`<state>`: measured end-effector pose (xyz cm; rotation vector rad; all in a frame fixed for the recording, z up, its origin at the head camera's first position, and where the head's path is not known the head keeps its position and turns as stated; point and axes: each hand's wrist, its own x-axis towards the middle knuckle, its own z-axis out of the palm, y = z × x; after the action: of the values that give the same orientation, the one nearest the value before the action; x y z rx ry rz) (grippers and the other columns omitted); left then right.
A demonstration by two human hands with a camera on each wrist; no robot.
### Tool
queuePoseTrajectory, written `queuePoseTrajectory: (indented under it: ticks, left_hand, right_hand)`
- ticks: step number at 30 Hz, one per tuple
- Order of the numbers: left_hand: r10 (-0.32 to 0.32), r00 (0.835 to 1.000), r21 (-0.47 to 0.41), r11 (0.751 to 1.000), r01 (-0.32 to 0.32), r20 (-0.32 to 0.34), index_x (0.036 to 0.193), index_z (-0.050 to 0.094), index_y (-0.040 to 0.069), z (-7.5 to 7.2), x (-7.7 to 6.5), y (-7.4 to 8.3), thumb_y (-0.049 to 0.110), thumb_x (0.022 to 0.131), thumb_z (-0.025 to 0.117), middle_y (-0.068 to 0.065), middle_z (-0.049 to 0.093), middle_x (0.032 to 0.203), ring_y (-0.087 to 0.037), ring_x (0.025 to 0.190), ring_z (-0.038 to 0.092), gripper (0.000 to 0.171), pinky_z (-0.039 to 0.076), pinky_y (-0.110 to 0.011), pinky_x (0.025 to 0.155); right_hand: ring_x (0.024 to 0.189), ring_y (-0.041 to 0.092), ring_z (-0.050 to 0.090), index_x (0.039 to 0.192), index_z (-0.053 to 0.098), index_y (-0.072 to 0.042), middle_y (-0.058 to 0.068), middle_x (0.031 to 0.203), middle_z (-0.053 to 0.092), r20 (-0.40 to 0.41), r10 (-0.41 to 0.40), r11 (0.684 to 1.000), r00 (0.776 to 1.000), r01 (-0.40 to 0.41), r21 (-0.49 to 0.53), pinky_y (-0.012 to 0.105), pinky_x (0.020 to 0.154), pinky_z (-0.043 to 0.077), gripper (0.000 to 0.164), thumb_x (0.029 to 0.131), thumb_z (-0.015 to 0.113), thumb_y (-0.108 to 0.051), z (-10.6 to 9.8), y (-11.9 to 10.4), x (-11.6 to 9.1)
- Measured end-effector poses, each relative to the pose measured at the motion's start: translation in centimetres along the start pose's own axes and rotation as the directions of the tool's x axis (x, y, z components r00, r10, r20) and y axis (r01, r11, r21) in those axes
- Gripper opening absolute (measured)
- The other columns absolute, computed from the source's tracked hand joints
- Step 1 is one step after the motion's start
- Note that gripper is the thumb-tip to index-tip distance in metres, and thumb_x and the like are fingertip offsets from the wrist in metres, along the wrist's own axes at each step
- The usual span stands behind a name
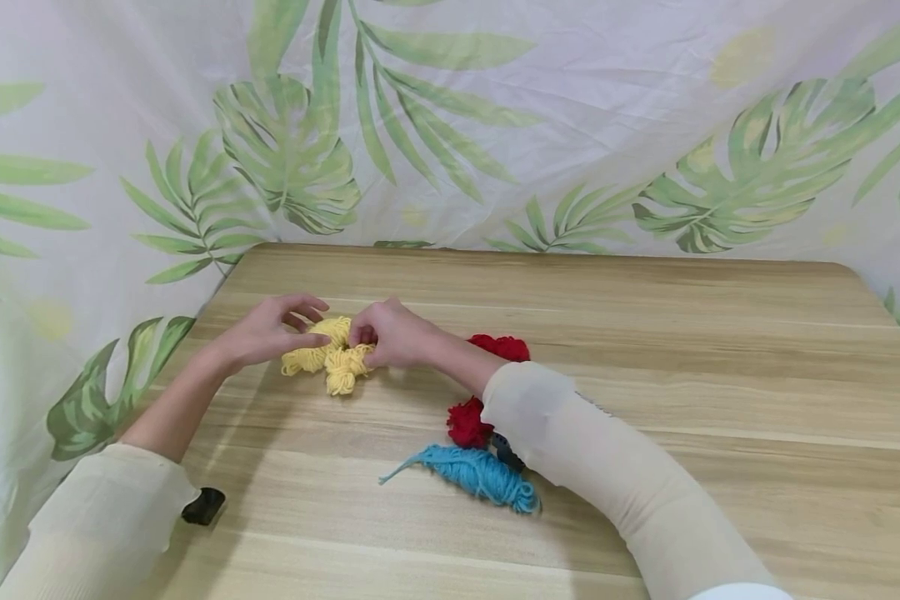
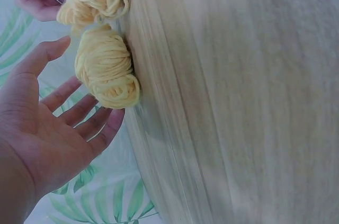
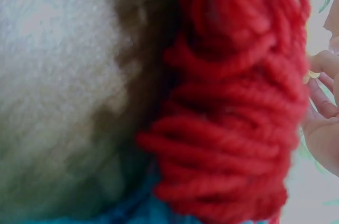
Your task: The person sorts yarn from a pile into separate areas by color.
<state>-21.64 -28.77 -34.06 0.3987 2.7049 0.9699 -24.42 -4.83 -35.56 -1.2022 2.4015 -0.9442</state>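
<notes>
Two skeins of yellow yarn lie together at the left of the table. In the head view, my left hand (image 1: pixel 266 333) is at the left skein (image 1: pixel 305 360), thumb and fingers spread around it; the left wrist view shows its fingers reaching beneath that skein (image 2: pixel 106 68) without closing. My right hand (image 1: pixel 399 333) pinches the other yellow skein (image 1: pixel 341 377) with curled fingers; its fingertips are partly hidden. Red yarn (image 1: pixel 468 422) shows on both sides of my right forearm and fills much of the right wrist view, wound in thick strands (image 3: pixel 228 128).
A blue yarn skein (image 1: pixel 480 477) with a loose tail lies in front of the red yarn. A small black object (image 1: pixel 204 507) is beside my left sleeve, and a dark one (image 1: pixel 507 452) below my right sleeve. Leaf-printed cloth (image 1: pixel 450 150) hangs behind the wooden table (image 1: pixel 720 350).
</notes>
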Motion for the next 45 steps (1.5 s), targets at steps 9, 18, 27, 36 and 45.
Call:
queuePoseTrajectory:
  ticks: [9, 18, 27, 36, 45]
  left_hand:
    - [0.004, 1.0, -0.009, 1.0, -0.004, 0.008, 0.139, 0.055, -0.004, 0.1, 0.1, 0.0, 0.021, 0.095, 0.076, -0.03, 0.061, 0.133, -0.044, 0.117, 0.062, 0.055, 0.055, -0.048, 0.089]
    - [0.015, 1.0, -0.004, 1.0, -0.015, 0.0, 0.137, 0.056, -0.005, -0.1, -0.1, 0.2, 0.02, 0.094, 0.077, -0.029, 0.062, 0.131, -0.044, 0.116, 0.063, 0.054, 0.055, -0.047, 0.089]
    - [0.005, 1.0, -0.001, 1.0, -0.005, -0.004, 0.137, 0.057, -0.003, -0.3, -0.2, 0.8, 0.021, 0.094, 0.077, -0.025, 0.063, 0.131, -0.041, 0.118, 0.062, 0.053, 0.053, -0.045, 0.091]
    - [0.026, 1.0, 0.008, 1.0, -0.026, -0.013, 0.137, 0.057, -0.004, -0.4, -0.3, 1.0, 0.021, 0.094, 0.076, -0.027, 0.063, 0.131, -0.04, 0.116, 0.062, 0.053, 0.053, -0.044, 0.091]
    - [0.088, 0.993, 0.056, 0.995, -0.084, -0.074, 0.133, 0.06, -0.006, -0.4, 0.0, 1.6, 0.018, 0.094, 0.077, -0.028, 0.065, 0.126, -0.04, 0.111, 0.065, 0.049, 0.052, -0.05, 0.092]
  right_hand:
    - [0.083, 0.013, 0.058, 0.101, 0.073, -0.003, 0.005, 0.091, 0.069, -0.001, 0.019, 1.0, 1.0, -0.019, -0.009, 0.019, 0.074, 0.048, 0.013, 0.089, 0.076, 0.001, 0.0, 0.0, 0.2]
    - [0.087, 0.014, 0.06, 0.105, 0.074, -0.004, 0.005, 0.095, 0.07, -0.008, 0.029, 0.999, 1.0, -0.029, -0.016, 0.02, 0.077, 0.048, 0.018, 0.088, 0.076, 0.0, 0.0, 0.1, 0.1]
    - [0.092, 0.015, 0.062, 0.102, 0.074, -0.006, 0.004, 0.097, 0.071, -0.029, 0.019, 1.0, 0.999, -0.019, -0.02, 0.02, 0.081, 0.049, 0.016, 0.087, 0.08, -0.003, -0.3, 0.2, -0.1]
    - [0.103, 0.019, 0.065, 0.11, 0.074, -0.002, 0.01, 0.108, 0.073, -0.02, 0.033, 0.999, 0.999, -0.033, 0.01, 0.02, 0.088, 0.05, 0.022, 0.088, 0.079, -0.003, -1.3, 0.2, -0.8]
    - [0.109, 0.028, 0.067, 0.114, 0.072, 0.003, 0.017, 0.114, 0.073, -0.01, 0.03, 1.0, 0.999, -0.03, 0.005, 0.024, 0.092, 0.051, 0.027, 0.089, 0.079, -0.006, -2.7, 0.8, -2.3]
